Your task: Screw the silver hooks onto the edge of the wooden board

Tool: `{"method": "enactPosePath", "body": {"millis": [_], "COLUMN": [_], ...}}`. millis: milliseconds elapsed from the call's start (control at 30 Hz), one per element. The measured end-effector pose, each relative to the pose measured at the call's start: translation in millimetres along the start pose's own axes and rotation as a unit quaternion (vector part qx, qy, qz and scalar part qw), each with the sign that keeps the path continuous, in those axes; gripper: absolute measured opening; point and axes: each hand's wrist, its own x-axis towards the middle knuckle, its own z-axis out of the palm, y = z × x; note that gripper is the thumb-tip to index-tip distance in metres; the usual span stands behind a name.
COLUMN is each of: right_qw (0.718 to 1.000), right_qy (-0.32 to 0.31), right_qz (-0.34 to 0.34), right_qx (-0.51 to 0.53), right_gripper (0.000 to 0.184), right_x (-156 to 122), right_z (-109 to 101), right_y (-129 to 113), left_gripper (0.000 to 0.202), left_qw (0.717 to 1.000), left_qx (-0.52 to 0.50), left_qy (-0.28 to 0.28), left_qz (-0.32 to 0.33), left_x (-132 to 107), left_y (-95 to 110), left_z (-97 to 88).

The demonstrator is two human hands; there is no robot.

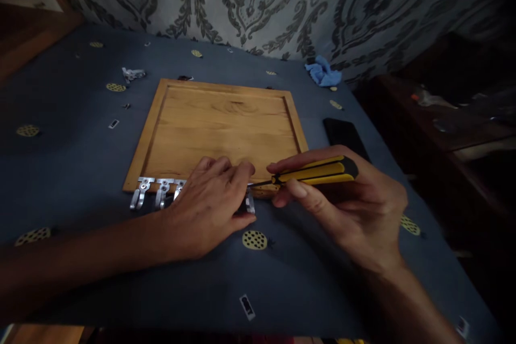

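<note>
A framed wooden board (217,118) lies flat on the cloth-covered table. Along its near edge sit silver metal hooks (163,191), their curved ends sticking out past the frame. My left hand (205,204) is closed over this edge, fingers on the frame and thumb beneath a metal hook (250,203) at the right of the row; it partly covers the hooks. In my right hand (355,209) is a yellow and black screwdriver (316,171), held nearly level. Its shaft points left, and the tip meets the area of that hook beside my left fingers; exact contact is hidden.
Silver metal pieces (133,74) and a small screw-like part (126,106) lie left of the board. A blue crumpled cloth (323,71) and a black phone (345,137) are to the right. Patterned wallpaper (250,0) rises behind the table, and dark furniture (427,118) stands at right.
</note>
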Motion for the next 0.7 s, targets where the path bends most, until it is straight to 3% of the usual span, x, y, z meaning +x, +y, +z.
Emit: {"method": "enactPosePath", "body": {"millis": [133, 267, 500, 700], "right_qw": [0.999, 1.000, 0.994, 0.998], "right_qy": [-0.028, 0.000, 0.037, 0.028], "right_qz": [0.002, -0.008, -0.042, -0.032], "right_qx": [0.019, -0.025, -0.090, -0.051], "right_gripper": [0.020, 0.006, 0.005, 0.006], "right_x": [-1.0, -2.5, -3.8, -3.6], "right_z": [-3.7, -2.2, 2.3, 5.5], "right_y": [-1.9, -0.1, 4.4, 1.2], "left_gripper": [0.046, 0.046, 0.045, 0.043], "left_qw": [1.000, 1.000, 1.000, 1.000], "left_qx": [0.003, 0.000, -0.006, -0.009], "left_qy": [0.008, -0.014, -0.027, -0.013], "left_qz": [0.006, -0.003, -0.007, 0.000], "left_x": [-1.9, 0.6, 1.9, -0.2], "left_y": [-0.6, 0.2, 1.5, 0.2], "left_z": [0.3, -1.0, -2.5, -1.0]}}
